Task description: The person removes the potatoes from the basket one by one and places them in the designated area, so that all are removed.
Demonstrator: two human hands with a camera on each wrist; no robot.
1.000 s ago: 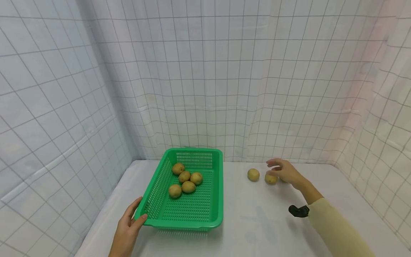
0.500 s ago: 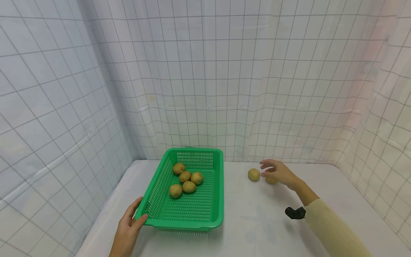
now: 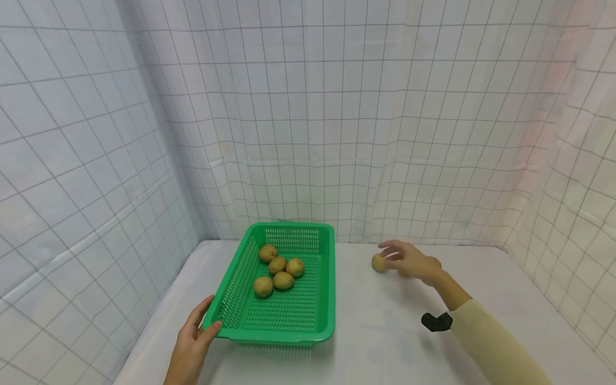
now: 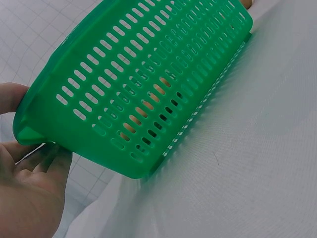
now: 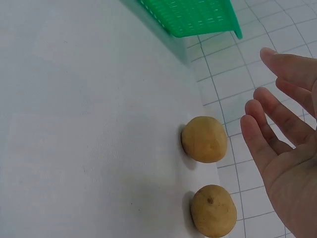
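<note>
A green slotted basket (image 3: pixel 323 299) stands on the white table with several potatoes (image 3: pixel 278 271) in its far half. My left hand (image 3: pixel 194 336) grips its near left corner, thumb on the rim (image 4: pixel 10 96) and fingers under the edge of the basket (image 4: pixel 148 84). Right of the basket, two loose potatoes lie on the table. My right hand (image 3: pixel 406 259) hovers over them with fingers spread; it hides one and partly covers the left potato (image 3: pixel 377 262). The right wrist view shows both potatoes (image 5: pixel 204 139) (image 5: pixel 213 209) untouched, beside the open right hand (image 5: pixel 282 148).
White gridded cloth walls close in the table on the left, back and right. The loose potatoes lie near the back wall. A black wrist-mounted device (image 3: pixel 435 322) sits at my right sleeve cuff. A corner of the basket (image 5: pixel 193 17) shows in the right wrist view.
My right hand has moved left over the two loose potatoes, from above the right one to above the left one. The left hand and the basket have not moved.
</note>
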